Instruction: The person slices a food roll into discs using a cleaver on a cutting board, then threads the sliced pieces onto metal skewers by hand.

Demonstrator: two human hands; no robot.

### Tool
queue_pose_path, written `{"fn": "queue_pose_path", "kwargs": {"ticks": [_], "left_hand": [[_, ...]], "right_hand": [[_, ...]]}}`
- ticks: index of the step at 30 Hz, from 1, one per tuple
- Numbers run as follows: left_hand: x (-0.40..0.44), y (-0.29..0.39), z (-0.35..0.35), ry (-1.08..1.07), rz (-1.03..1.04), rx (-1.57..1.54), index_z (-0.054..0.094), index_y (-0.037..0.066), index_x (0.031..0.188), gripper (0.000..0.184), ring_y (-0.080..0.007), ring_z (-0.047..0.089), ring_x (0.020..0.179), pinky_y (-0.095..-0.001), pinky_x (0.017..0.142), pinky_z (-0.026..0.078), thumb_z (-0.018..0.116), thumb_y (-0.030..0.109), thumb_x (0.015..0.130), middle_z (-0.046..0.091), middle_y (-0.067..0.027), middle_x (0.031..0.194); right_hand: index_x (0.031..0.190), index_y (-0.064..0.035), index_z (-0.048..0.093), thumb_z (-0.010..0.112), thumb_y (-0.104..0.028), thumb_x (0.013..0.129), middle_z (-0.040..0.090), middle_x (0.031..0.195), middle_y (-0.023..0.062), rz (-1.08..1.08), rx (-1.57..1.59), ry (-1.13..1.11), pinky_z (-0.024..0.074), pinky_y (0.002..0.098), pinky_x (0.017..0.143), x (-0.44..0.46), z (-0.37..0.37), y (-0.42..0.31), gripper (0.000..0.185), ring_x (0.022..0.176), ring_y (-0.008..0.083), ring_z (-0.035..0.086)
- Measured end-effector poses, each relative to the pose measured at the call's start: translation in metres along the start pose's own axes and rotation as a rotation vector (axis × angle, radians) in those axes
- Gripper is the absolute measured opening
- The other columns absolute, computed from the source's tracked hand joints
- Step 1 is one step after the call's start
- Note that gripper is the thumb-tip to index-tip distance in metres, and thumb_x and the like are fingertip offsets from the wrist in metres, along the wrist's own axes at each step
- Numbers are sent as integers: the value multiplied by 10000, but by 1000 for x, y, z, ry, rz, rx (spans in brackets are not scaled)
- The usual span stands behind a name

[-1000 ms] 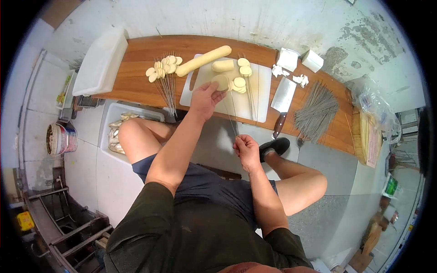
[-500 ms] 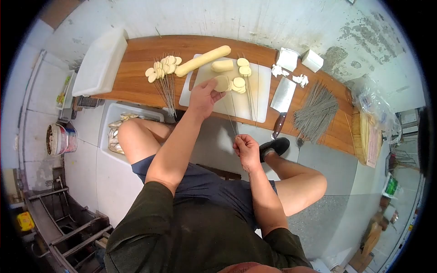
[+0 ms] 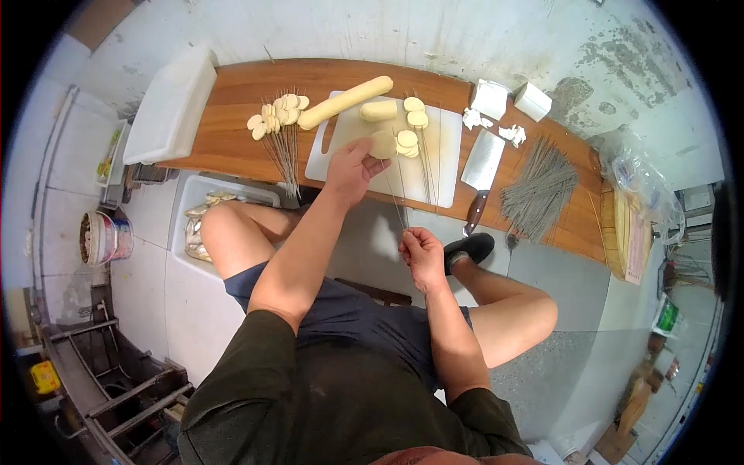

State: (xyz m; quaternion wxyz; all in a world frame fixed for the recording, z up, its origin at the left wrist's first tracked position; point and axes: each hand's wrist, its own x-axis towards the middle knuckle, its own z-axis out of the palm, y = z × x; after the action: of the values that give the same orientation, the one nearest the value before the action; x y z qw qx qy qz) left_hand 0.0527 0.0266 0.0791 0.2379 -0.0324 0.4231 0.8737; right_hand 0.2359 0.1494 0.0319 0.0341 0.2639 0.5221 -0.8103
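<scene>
Between the fingertips of my left hand (image 3: pixel 351 172) is a pale yellow slice (image 3: pixel 383 145), held above the cutting board (image 3: pixel 329 159). My right hand (image 3: pixel 423 254) pinches the lower ends of thin metal skewers (image 3: pixel 399 203), which run up toward that slice; whether they pierce it I cannot tell. On the board lie a short piece of the yellow roll (image 3: pixel 378 111), a small stack of slices (image 3: pixel 407 142) and more slices (image 3: pixel 415 112) at the tops of skewers. A long roll (image 3: pixel 345 102) rests across the board's left edge.
Skewered slices (image 3: pixel 279 112) lie on the wooden table (image 3: pixel 225 116) at left, near a white bin (image 3: pixel 172 108). Right of the board are a cleaver (image 3: pixel 482 161), a heap of skewers (image 3: pixel 539 190) and white blocks (image 3: pixel 490 101). Below stands a tub (image 3: pixel 182 221) of fish-like items.
My left hand has moved slightly right and down with the slice. The skewers in my right hand have shifted a little; that hand has hardly moved.
</scene>
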Motion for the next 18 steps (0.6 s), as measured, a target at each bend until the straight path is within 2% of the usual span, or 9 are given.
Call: {"fn": "queue_pose_path", "kwargs": {"ticks": [5, 18], "left_hand": [[5, -1, -3, 27, -5, 5, 598, 4, 1075, 246, -192, 651, 919, -351, 814, 550, 565, 214, 951, 657, -89, 1034], [-1, -7, 4, 70, -7, 97, 588, -39, 1129, 313, -173, 635, 894, -316, 812, 539, 589, 200, 926, 642, -82, 1032]], "right_hand": [[917, -29, 616, 560, -117, 936, 577, 687, -1, -21, 12, -5, 340, 192, 479, 1, -2, 5, 106, 540, 49, 446], [918, -17, 626, 563, -122, 933, 573, 687, -2, -6, -1, 1, 342, 197, 481, 1, 0, -1, 124, 546, 47, 447]]}}
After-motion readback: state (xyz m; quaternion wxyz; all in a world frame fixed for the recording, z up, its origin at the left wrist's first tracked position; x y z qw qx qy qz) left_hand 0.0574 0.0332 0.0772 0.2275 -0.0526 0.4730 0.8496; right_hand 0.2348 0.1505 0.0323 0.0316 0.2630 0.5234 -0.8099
